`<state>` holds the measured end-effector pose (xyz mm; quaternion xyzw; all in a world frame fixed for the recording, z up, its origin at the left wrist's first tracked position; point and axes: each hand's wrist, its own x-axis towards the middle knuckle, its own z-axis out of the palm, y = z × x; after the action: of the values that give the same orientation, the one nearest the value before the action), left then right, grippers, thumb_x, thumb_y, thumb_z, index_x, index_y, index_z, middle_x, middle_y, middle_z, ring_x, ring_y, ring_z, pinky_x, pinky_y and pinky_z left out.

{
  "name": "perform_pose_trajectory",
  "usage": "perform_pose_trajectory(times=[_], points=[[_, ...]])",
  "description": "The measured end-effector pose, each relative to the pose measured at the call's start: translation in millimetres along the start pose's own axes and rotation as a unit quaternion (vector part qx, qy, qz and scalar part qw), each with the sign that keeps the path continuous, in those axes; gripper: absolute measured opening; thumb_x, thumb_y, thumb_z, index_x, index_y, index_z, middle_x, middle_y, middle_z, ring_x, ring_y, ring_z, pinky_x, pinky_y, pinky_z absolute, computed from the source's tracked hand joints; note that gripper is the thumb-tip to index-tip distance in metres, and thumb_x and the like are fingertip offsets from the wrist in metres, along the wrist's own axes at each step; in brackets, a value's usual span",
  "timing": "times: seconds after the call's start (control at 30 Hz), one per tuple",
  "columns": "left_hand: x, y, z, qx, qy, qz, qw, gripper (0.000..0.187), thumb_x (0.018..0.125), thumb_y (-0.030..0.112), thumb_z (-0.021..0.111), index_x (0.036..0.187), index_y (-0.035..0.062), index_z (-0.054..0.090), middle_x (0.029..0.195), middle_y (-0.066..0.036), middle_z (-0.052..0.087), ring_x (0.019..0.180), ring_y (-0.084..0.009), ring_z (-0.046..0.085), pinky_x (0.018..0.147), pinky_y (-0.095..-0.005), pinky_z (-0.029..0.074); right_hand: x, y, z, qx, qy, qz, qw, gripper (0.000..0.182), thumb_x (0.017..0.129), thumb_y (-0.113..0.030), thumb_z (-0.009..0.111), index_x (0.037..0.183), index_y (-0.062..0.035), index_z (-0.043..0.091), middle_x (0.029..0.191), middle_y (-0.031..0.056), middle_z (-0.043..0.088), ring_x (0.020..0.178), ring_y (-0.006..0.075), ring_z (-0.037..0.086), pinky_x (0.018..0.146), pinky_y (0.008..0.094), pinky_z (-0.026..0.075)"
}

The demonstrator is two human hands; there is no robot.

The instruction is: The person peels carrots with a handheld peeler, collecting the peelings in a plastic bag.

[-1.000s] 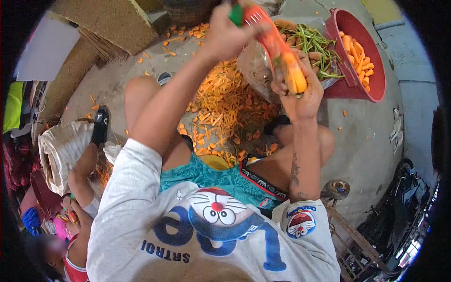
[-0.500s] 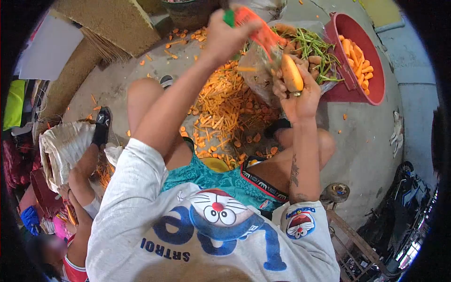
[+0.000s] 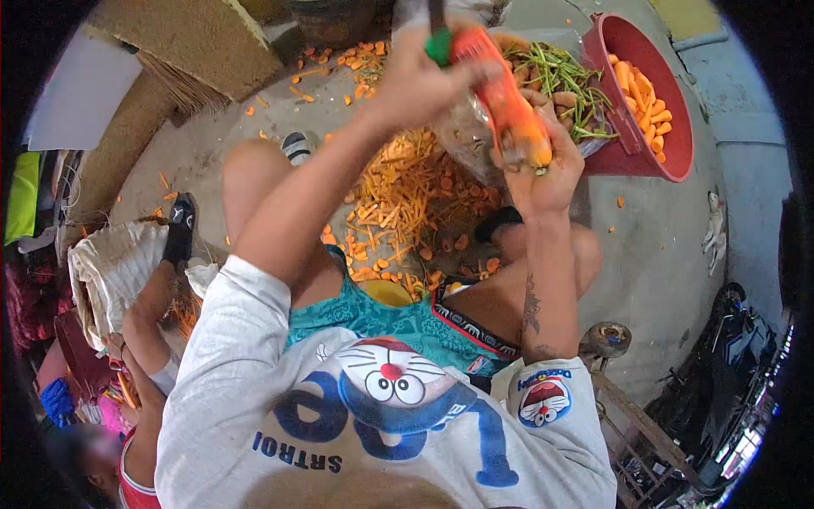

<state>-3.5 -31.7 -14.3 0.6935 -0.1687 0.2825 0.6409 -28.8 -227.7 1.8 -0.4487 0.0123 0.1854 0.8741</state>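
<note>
My left hand (image 3: 415,89) is closed round a long red-orange peeler (image 3: 485,72) with a green part near its top, smeared a little by motion. The peeler's lower end lies over a thick carrot (image 3: 539,151), covering much of it. My right hand (image 3: 561,170) grips this carrot from the right, its stem end pointing down toward me. Beneath the hands, a heap of orange peel strips and cut carrot ends (image 3: 394,191) spreads over the floor between my legs. Beyond my right hand sits a clear plastic bag (image 3: 462,140) with unpeeled carrots and green stalks (image 3: 564,76).
A red tub (image 3: 604,42) holding peeled carrots (image 3: 644,102) leans at the upper right. A dark bucket (image 3: 332,24) stands at the back. Another person (image 3: 144,356) sits at the lower left beside a white sack (image 3: 110,263). A metal-framed cart (image 3: 636,416) is at the lower right.
The peeler has come down toward the right and now lies over the carrot, where earlier it was above it. The right hand still holds the carrot in nearly the same place.
</note>
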Motion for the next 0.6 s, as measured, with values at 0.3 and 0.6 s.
perform_pose_trajectory(times=[0.3,0.6], points=[[-8.3,17.5,2.8,0.027,-0.015,0.005,1.0,0.021,0.089,0.019,0.079,0.098,0.0047,0.067,0.082,0.002,0.067,0.073,-0.0052,0.061,0.064,-0.0257,0.051,3.4,-1.5,4.1,0.021,-0.004,0.01,1.0,0.03,0.102,-0.022,0.044,0.123,-0.003,0.055,0.108,0.0071,0.063,0.088,0.0169,0.063,0.073,0.03,0.052],[-4.7,4.9,-1.9,0.008,0.064,-0.009,0.998,0.023,0.088,0.021,0.08,0.098,0.0059,0.067,0.073,0.003,0.063,0.052,-0.0047,0.05,0.048,-0.0227,0.039,0.1,2.1,7.3,0.054,0.011,-0.009,0.998,0.034,0.099,-0.025,0.05,0.124,-0.0036,0.055,0.112,0.0082,0.063,0.102,0.0175,0.062,0.092,0.0334,0.05]])
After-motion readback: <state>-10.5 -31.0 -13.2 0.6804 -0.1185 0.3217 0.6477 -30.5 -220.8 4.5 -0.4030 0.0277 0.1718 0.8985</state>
